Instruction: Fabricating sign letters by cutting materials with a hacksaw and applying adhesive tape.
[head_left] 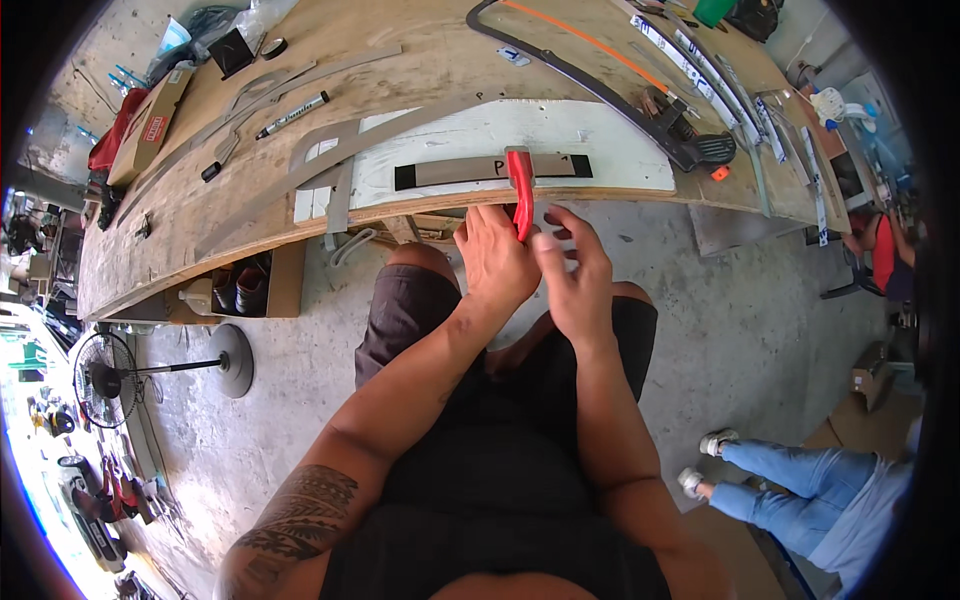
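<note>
A red clamp (520, 180) hooks over the front edge of the workbench, its upper end resting on a flat metal strip (450, 173) with black ends. Under the strip lies a white-painted board (620, 150). My left hand (495, 255) is closed around the lower part of the clamp, just below the bench edge; some of its fingers are hidden. Close on the clamp's right side is my right hand (578, 280), with thumb and fingers apart and nothing seen in them. The clamp's lower end is hidden behind my hands.
On the bench (420, 75) lie a hacksaw (600, 95) with an orange blade, a marker (292, 115), a long metal ruler (350, 150) and several metal strips at the right. A fan (105, 380) stands at the left. Another person's legs (790, 480) are at the lower right.
</note>
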